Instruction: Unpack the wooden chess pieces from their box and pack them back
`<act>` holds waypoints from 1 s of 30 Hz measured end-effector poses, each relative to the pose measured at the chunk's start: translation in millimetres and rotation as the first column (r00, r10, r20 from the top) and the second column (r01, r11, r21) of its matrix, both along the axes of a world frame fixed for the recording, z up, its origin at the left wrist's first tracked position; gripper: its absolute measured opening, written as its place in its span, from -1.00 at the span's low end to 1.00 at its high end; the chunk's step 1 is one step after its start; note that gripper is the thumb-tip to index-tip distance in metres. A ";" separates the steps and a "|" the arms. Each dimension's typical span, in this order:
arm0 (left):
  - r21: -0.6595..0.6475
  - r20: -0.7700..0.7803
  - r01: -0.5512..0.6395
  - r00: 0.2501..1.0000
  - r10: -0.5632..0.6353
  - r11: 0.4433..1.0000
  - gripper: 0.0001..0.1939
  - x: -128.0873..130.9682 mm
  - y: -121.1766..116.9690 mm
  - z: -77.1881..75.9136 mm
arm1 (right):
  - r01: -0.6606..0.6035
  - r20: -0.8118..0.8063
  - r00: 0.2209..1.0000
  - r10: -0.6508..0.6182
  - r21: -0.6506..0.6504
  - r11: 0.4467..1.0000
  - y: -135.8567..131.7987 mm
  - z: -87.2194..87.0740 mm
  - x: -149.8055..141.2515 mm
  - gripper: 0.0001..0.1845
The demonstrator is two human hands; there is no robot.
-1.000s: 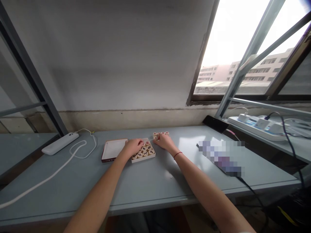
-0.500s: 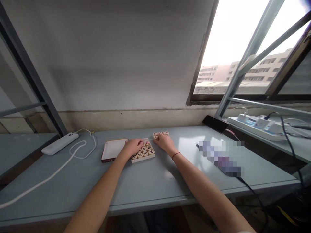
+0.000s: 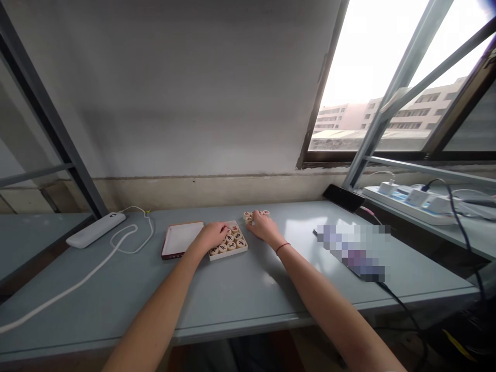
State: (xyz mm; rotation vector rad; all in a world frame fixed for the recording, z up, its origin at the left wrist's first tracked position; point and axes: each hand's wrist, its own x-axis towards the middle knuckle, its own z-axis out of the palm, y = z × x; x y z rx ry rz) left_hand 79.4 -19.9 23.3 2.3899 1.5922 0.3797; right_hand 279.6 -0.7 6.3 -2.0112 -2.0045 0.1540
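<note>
Many round discs (image 3: 231,245), shallow box (image 3: 237,251), left hand (image 3: 211,235) over it, right hand (image 3: 264,226) at others, each grip unclear

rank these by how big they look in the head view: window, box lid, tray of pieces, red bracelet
1. Window
2. Box lid and tray of pieces, too alike to rank
3. Red bracelet
</note>
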 end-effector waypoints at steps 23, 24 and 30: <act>-0.053 -0.204 -0.150 0.969 0.137 0.987 -0.66 -7.1 -5.0 20.5 | -0.421 -0.297 0.862 0.410 0.029 0.906 -14.3 16.2 -27.7 -0.71; -0.061 -0.204 -0.148 0.970 0.132 0.987 -0.67 -6.9 -6.0 22.3 | -0.416 -0.295 0.865 0.406 0.030 0.909 -14.3 15.9 -28.2 -0.70; -0.084 -0.095 -0.150 0.985 0.142 0.985 -0.72 -9.9 -7.5 28.3 | -0.380 -0.343 0.861 0.376 0.058 0.923 -13.0 16.9 -26.1 -0.73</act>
